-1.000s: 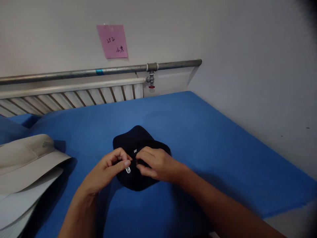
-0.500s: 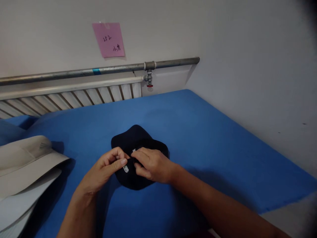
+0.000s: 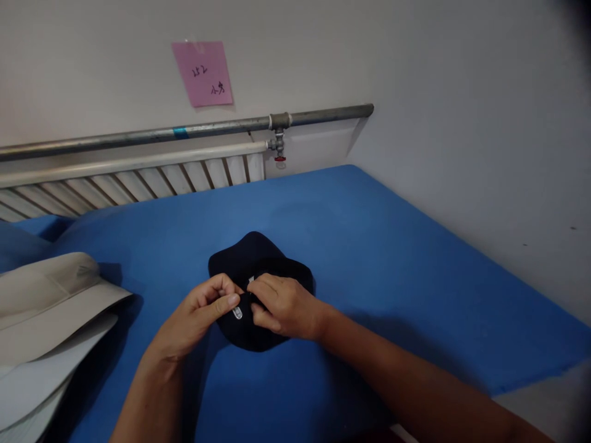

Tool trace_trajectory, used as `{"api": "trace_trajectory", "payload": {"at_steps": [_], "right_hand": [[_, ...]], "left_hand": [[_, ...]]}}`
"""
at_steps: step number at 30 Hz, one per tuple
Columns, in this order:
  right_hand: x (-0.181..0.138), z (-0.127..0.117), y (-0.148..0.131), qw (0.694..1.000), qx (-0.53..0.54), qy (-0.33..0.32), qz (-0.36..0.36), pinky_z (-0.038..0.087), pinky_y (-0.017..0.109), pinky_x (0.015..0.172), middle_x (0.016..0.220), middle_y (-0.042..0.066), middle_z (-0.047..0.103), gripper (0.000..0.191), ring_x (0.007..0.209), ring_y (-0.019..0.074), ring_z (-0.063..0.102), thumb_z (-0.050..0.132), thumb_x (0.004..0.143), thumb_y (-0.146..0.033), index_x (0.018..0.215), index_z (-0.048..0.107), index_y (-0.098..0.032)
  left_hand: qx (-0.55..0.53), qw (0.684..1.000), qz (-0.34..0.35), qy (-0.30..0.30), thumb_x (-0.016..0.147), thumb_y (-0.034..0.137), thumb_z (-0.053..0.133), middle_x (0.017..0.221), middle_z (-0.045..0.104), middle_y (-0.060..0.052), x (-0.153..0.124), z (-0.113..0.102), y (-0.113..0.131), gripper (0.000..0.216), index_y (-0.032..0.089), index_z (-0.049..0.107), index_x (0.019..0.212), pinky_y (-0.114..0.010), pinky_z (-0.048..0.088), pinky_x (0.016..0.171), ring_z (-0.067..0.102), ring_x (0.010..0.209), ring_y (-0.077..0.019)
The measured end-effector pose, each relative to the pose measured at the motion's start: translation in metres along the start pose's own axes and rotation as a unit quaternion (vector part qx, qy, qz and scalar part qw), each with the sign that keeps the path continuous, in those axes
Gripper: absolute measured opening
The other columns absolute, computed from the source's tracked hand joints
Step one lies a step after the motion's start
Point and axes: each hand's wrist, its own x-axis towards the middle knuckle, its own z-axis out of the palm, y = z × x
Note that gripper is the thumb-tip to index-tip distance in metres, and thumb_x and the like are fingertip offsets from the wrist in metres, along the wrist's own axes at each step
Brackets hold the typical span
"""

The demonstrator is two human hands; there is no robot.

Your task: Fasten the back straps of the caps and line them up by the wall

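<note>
A black baseball cap [image 3: 249, 251] rests on the blue-covered table [image 3: 392, 264], its brim pointing away from me. My left hand [image 3: 203, 314] pinches the near edge of the cap between thumb and fingers, beside a small silver buckle [image 3: 237, 312]. From the right, my right hand [image 3: 289, 307] grips the same band at the cap's back, its fingers close to those of my left. What lies between the right fingertips is hidden. A small white label [image 3: 251, 280] shows inside the cap, just above the fingers.
Beige and white caps [image 3: 50, 307] lie stacked at the left. Along the wall behind the table run a white radiator [image 3: 170, 178] and a metal pipe [image 3: 221, 128] with a red-handled valve [image 3: 279, 159]. A pink note [image 3: 203, 74] hangs above. A wall [image 3: 484, 154] borders the right side.
Almost nothing differs. The hands and the black cap keep the same hold and position, with only a slight shift of the whole view.
</note>
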Motion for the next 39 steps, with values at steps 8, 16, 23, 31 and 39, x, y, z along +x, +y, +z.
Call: {"api": "trace_trajectory", "payload": {"at_steps": [8,16,23,31,39], "right_hand": [[0.002,-0.008,-0.002,0.988,0.12,-0.011,0.098,0.047,0.027,0.063,0.081,0.005,0.063,0.011,0.069,0.0151,0.057,0.053,0.084,-0.022,0.09,0.06,-0.016],[0.005,-0.022,-0.004,0.898,0.358,-0.001,0.255,0.05,0.027,0.072,0.085,0.0,0.068,0.018,0.079,0.0129,0.063,0.057,0.079,-0.012,0.094,0.063,-0.021],[0.007,-0.024,-0.006,0.824,0.489,-0.013,0.285,0.043,0.021,0.054,0.069,-0.003,0.061,0.018,0.055,0.0073,0.054,0.054,0.076,-0.011,0.09,0.062,-0.018],[0.008,-0.02,-0.005,0.868,0.41,-0.001,0.281,0.043,0.025,0.057,0.068,-0.001,0.061,0.01,0.059,0.0102,0.053,0.057,0.08,-0.019,0.087,0.063,-0.018],[0.008,-0.023,-0.015,0.989,-0.03,0.069,0.127,0.042,0.034,0.073,0.079,0.006,0.066,0.011,0.075,0.0183,0.057,0.055,0.083,-0.022,0.082,0.064,-0.016]], "left_hand": [[0.023,1.0,-0.002,0.018,0.084,0.034,0.064,0.073,0.053,0.002,0.001,-0.001,-0.001,0.025,0.018,0.05,0.072,-0.023,0.035,0.062,0.044,0.068,-0.0105],[0.024,0.999,0.011,0.03,0.081,0.033,0.068,0.074,0.057,0.002,-0.003,-0.005,0.002,0.019,0.019,0.055,0.076,-0.022,0.038,0.064,0.048,0.069,-0.0104],[0.056,0.998,-0.015,0.0,0.077,0.033,0.071,0.082,0.065,0.001,-0.006,-0.001,0.009,0.02,0.024,0.064,0.094,-0.024,0.04,0.065,0.052,0.073,-0.0123],[0.112,0.993,-0.035,0.011,0.081,0.037,0.065,0.07,0.059,0.002,-0.004,0.002,0.008,0.017,0.021,0.068,0.085,-0.024,0.036,0.06,0.047,0.064,-0.0113],[0.214,0.971,0.012,0.108,0.083,0.033,0.059,0.069,0.059,0.003,-0.003,0.019,0.005,0.015,0.02,0.066,0.084,-0.023,0.038,0.058,0.05,0.063,-0.0119]]}}
